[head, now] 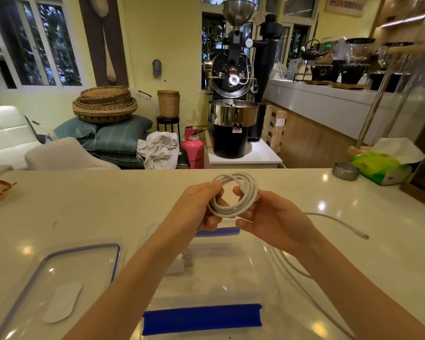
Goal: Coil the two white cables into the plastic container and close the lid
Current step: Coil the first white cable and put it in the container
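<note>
From the head camera, both hands are raised over the pale countertop (88, 207), holding one coiled white cable (233, 195) between them. The left hand (199, 204) is closed round the left side of the coil, fingers curled through the loops; the right hand (268, 217) pinches the right side, thumb on top and fingers underneath. The coil hangs in the air just beyond the far edge of the clear plastic container (268, 273), which sits open on the counter near the person, with blue clips on its far and near walls. Something small and white lies inside it near the left wall — partly hidden by the left forearm, so I cannot tell what it is.

The lid (59, 256), clear with a dark blue seal and a white label, lies flat just left of the container. The second white cable (334, 223) lies loose on the counter to the right, running along the container's right side and out to a connector further right — uncoiled. A green tissue box (378, 168) stands far right.
</note>
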Tool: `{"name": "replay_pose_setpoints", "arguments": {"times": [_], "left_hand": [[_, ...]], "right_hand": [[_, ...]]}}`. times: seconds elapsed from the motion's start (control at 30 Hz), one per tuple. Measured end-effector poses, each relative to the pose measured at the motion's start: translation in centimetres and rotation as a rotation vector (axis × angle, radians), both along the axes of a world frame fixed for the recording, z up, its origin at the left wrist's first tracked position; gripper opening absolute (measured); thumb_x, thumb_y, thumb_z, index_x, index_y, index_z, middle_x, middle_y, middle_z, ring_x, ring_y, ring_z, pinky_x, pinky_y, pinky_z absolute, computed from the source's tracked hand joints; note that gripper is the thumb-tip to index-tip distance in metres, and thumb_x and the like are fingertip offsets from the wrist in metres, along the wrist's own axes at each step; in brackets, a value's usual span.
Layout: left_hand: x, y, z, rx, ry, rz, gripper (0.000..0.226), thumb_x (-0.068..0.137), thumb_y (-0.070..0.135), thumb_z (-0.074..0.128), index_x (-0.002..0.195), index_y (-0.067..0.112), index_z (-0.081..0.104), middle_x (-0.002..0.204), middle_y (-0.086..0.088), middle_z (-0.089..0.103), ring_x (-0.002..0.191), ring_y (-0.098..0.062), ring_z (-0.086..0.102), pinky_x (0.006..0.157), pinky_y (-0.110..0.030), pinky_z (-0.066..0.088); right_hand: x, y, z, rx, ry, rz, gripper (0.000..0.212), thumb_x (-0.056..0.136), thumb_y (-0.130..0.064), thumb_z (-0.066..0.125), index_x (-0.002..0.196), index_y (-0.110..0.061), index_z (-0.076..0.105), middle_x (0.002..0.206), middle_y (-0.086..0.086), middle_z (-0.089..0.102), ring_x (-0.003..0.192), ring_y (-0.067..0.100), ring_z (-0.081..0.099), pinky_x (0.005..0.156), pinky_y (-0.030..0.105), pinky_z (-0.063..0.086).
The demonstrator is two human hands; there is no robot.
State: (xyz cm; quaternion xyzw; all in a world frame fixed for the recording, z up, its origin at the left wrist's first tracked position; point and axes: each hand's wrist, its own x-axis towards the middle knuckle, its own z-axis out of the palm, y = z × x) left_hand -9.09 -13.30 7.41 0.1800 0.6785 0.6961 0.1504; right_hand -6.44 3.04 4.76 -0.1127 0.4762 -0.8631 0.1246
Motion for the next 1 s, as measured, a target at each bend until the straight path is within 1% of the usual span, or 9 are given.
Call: {"name": "replay_pose_setpoints", "arguments": {"times": [0.13, 0.27, 0.4, 0.5, 0.57, 0.63, 0.73, 0.87, 1.0], "left_hand": [[-0.1, -0.1, -0.2, -0.013, 0.004, -0.016, 0.031, 0.094, 0.023, 0.041, 0.069, 0.01, 0.052, 0.046, 0.003, 0.054, 0.034, -0.009, 0.037, 0.036, -0.016, 0.033], [-0.2, -0.2, -0.1, -0.004, -0.02, -0.072, 0.032, 0.094, 0.022, 0.042, 0.068, 0.008, 0.053, 0.045, 0.001, 0.053, 0.032, -0.009, 0.037, 0.035, -0.016, 0.03], [-0.7, -0.9, 0.3, -0.091, 0.001, -0.119, 0.031, 0.093, 0.023, 0.044, 0.069, 0.007, 0.054, 0.051, -0.005, 0.047, 0.033, -0.01, 0.036, 0.037, -0.018, 0.027], [-1.2, -1.5, 0.5, -0.232, 0.05, -0.17, 0.028, 0.092, 0.023, 0.045, 0.07, 0.008, 0.054, 0.056, -0.008, 0.048, 0.036, -0.012, 0.036, 0.038, -0.019, 0.027], [-1.5, -2.1, 0.6, -0.334, 0.061, -0.243, 0.027, 0.092, 0.023, 0.045, 0.07, 0.009, 0.054, 0.055, -0.005, 0.049, 0.037, -0.011, 0.038, 0.038, -0.019, 0.025], [-1.7, -2.7, 0.5, -0.44, 0.054, -0.333, 0.029, 0.093, 0.023, 0.043, 0.07, 0.011, 0.054, 0.049, 0.002, 0.053, 0.039, -0.01, 0.039, 0.038, -0.018, 0.023], [-1.7, -3.0, 0.0, -0.549, 0.03, -0.39, 0.03, 0.095, 0.025, 0.042, 0.074, 0.012, 0.06, 0.05, 0.006, 0.057, 0.041, -0.007, 0.042, 0.037, -0.014, 0.028], [-1.7, -2.1, -0.8, -0.58, 0.052, -0.349, 0.028, 0.094, 0.027, 0.043, 0.081, 0.012, 0.063, 0.062, -0.001, 0.055, 0.044, -0.006, 0.047, 0.039, -0.014, 0.036], [-1.9, -1.6, -1.1, -0.591, 0.052, -0.301, 0.028, 0.094, 0.028, 0.043, 0.083, 0.012, 0.063, 0.063, -0.001, 0.056, 0.045, -0.006, 0.049, 0.043, -0.014, 0.041]], "right_hand": [[-0.3, 0.1, -0.4, 0.011, 0.004, 0.023, 0.029, 0.057, -0.031, 0.078, 0.077, -0.013, 0.069, 0.071, 0.001, 0.065, 0.065, 0.012, 0.06, 0.063, 0.028, 0.054], [-0.1, 0.1, 0.4, 0.117, -0.007, -0.047, 0.018, 0.071, -0.027, 0.056, 0.065, -0.01, 0.054, 0.055, 0.003, 0.047, 0.051, 0.014, 0.046, 0.055, 0.028, 0.049], [0.2, 0.5, 1.3, 0.377, 0.023, -0.174, 0.044, 0.09, -0.015, 0.033, 0.053, -0.014, 0.057, 0.047, -0.002, 0.038, 0.047, 0.014, 0.037, 0.052, 0.028, 0.042], [0.3, 1.3, 1.7, 0.498, 0.004, -0.137, 0.042, 0.09, -0.013, 0.033, 0.05, -0.013, 0.049, 0.045, -0.003, 0.037, 0.044, 0.013, 0.034, 0.049, 0.025, 0.037], [0.5, 1.8, 1.8, 0.616, 0.026, -0.076, 0.038, 0.085, -0.016, 0.039, 0.049, -0.013, 0.049, 0.045, -0.002, 0.038, 0.042, 0.012, 0.034, 0.044, 0.021, 0.035], [0.9, 2.2, 2.0, 0.801, 0.089, 0.01, 0.032, 0.08, -0.02, 0.045, 0.052, -0.012, 0.057, 0.047, 0.0, 0.043, 0.042, 0.011, 0.037, 0.042, 0.019, 0.033], [1.2, 2.6, 2.1, 0.99, 0.124, 0.133, 0.027, 0.085, -0.023, 0.05, 0.072, -0.013, 0.07, 0.059, 0.002, 0.056, 0.049, 0.008, 0.045, 0.045, 0.017, 0.037], [1.1, 2.4, 2.0, 1.133, 0.086, 0.163, 0.028, 0.095, -0.018, 0.042, 0.087, -0.007, 0.066, 0.079, 0.01, 0.068, 0.057, 0.012, 0.054, 0.048, 0.018, 0.042], [1.1, 2.0, 1.9, 1.21, 0.054, 0.07, 0.028, 0.095, -0.02, 0.041, 0.09, -0.013, 0.067, 0.082, 0.007, 0.073, 0.053, 0.011, 0.055, 0.043, 0.016, 0.039]]}}
